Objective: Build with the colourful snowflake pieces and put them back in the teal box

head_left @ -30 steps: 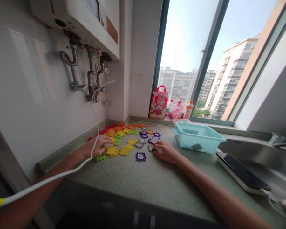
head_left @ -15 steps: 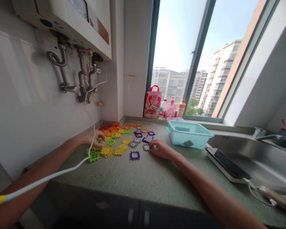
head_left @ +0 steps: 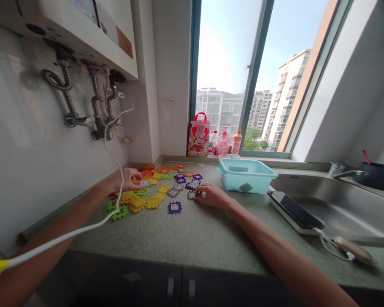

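My left hand is closed in a pinch on a grey interlocking tile with notched edges, just above the colourful pile. Below and around it lie yellow tiles, green tiles and orange tiles. My right hand rests on the counter with its fingers closed at the edge of another grey tile. Something small and whitish shows under its fingers, too unclear to name. Purple tiles with pale centres lie between the hands.
A light blue plastic box stands right of my right hand. Beyond it are the steel sink and a phone with a cable. A white cable crosses over my left arm. Bottles and a red-pink bag line the windowsill.
My left hand has lifted the grey tile up and to the right, away from the green tiles. My right hand stays by its tile. The whole view has swung slightly right.
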`<state>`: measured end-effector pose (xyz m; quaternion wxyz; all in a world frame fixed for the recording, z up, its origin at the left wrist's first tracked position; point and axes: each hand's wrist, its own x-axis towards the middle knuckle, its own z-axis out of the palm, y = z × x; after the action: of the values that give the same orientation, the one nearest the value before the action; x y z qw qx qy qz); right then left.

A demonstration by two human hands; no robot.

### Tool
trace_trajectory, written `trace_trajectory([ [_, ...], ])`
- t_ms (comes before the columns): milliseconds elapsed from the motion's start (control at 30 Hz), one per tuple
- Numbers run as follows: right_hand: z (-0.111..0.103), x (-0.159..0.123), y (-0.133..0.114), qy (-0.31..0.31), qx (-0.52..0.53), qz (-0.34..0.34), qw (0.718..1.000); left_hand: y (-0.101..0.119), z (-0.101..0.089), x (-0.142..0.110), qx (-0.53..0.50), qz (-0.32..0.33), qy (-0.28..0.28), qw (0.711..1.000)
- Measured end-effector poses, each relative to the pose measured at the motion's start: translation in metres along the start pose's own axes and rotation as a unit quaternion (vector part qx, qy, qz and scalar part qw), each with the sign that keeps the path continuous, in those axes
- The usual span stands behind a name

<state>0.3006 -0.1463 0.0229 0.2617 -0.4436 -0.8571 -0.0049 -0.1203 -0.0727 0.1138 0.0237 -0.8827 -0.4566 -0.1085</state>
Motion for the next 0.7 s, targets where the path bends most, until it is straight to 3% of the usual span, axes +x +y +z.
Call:
trace_trajectory([
  [100,-0.001,0.000,0.006,0.055,0.000,0.025,0.998,0.040,0.005,0.025,0.000,0.035,0.013,0.999],
  [200,0.003,0.001,0.013,0.145,0.044,0.073,0.986,0.073,0.021,0.054,-0.007,0.067,0.000,0.998],
  [333,0.017,0.005,0.025,0.208,0.143,0.124,0.960,0.090,0.051,0.075,0.024,0.081,-0.005,0.996],
  [467,0.033,0.008,0.037,0.182,0.162,0.131,0.961,0.088,0.070,0.073,0.034,0.097,0.014,0.995],
  [700,0.044,0.017,0.050,0.120,0.110,0.149,0.975,0.089,0.081,0.070,0.035,0.094,0.046,0.994],
])
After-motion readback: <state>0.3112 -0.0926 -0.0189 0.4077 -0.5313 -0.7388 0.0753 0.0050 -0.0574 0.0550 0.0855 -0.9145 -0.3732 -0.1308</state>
